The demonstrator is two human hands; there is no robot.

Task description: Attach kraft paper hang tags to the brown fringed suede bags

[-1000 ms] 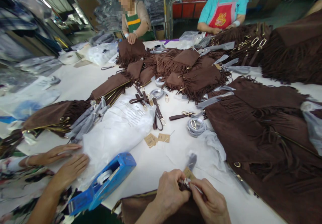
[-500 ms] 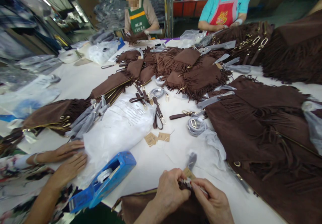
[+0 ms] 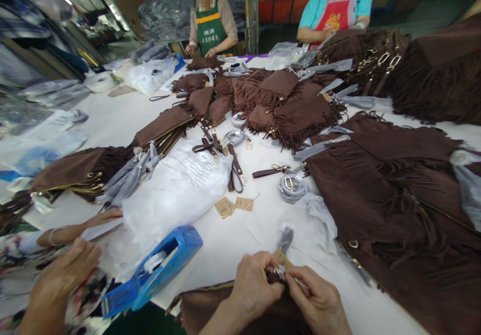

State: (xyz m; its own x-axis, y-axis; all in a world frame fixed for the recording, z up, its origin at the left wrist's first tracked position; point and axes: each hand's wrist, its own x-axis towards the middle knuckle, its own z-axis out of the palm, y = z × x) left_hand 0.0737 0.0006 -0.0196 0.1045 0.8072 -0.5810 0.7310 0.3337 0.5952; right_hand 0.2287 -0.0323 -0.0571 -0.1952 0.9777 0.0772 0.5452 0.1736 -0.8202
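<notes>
Right now your left hand (image 3: 252, 286) and right hand (image 3: 318, 301) are both pinching a small silver metal clasp (image 3: 278, 273) on the brown suede fringed bag (image 3: 210, 307).

A white worktable (image 3: 112, 119) fills the room's middle. Behind it stand a metal post (image 3: 251, 14), red bins (image 3: 281, 9) and shelves of bagged goods (image 3: 165, 9).

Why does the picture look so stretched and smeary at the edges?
Head view: wide lens bows the table and smears the left edge; the left hand and right hand pinching the paper tag look fairly sharp; even overhead light, soft shadows, glare on the plastic bag.
</notes>
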